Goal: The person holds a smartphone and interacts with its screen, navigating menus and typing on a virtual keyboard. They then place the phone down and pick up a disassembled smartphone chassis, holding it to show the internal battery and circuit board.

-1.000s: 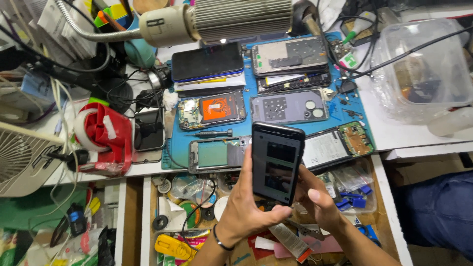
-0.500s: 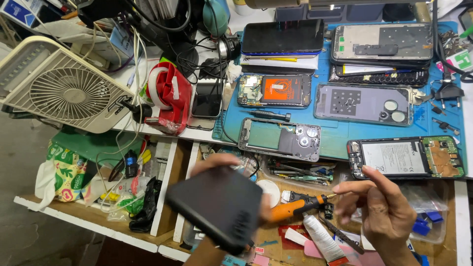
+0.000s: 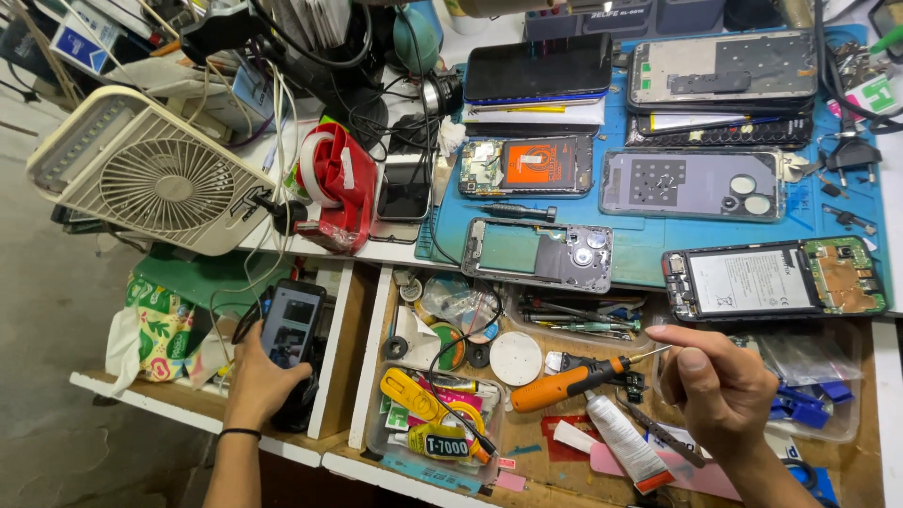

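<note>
Left hand [image 3: 252, 381] grips phone [image 3: 291, 325] over left drawer [image 3: 331, 357].

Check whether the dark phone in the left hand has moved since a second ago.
Yes. The phone in the left hand has gone from below the blue mat, over the drawer, leftward to the open compartment under the white fan.

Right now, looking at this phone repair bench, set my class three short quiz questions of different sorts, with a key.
1. True or false: the left hand holds a dark smartphone.
2. Which tool lies nearest the right hand: A) orange-handled screwdriver B) white fan C) red tape dispenser?
3. Fill in: the opened phones lie on a ____ mat.

Key: 1 true; 2 A; 3 blue.
</note>
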